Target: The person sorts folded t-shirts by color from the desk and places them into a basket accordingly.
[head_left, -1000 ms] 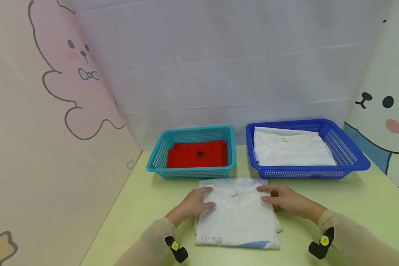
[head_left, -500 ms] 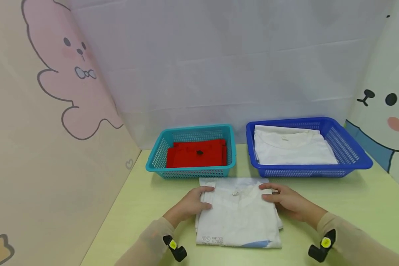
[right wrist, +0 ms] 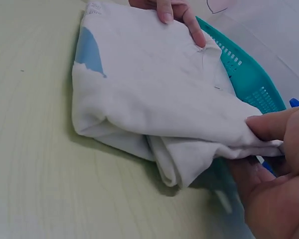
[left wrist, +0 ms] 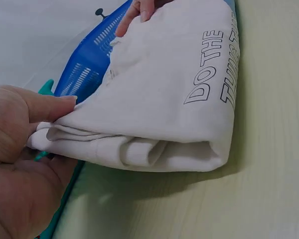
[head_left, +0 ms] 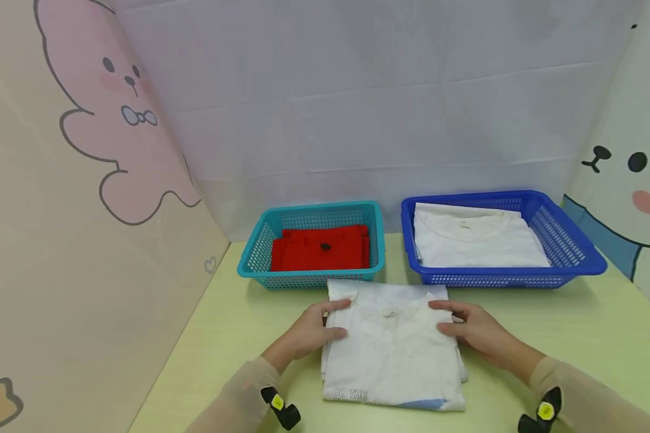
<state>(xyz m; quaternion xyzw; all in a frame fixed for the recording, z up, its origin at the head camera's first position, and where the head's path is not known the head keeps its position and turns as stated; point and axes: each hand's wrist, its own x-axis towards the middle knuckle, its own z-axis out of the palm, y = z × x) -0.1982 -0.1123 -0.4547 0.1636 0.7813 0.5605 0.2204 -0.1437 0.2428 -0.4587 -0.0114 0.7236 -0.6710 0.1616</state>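
A folded white T-shirt with "DO THE" lettering and a blue patch near its front edge lies before me in the head view. My left hand pinches its left side, thumb on top and fingers underneath, as the left wrist view shows. On the opposite side my right hand grips the shirt the same way. In the right wrist view the folded layers sag open between the table and the gripped edge. The far part of the shirt is lifted off the table; its front part looks to rest on it.
Behind the shirt at left stands a teal basket with folded red clothing. At right is a blue basket holding folded white shirts. Both stand on the pale yellow-green table, with a white sheet behind them.
Both hands have closed on the shirt's sides. The shirt has shifted slightly right, and its far edge has risen toward the baskets.
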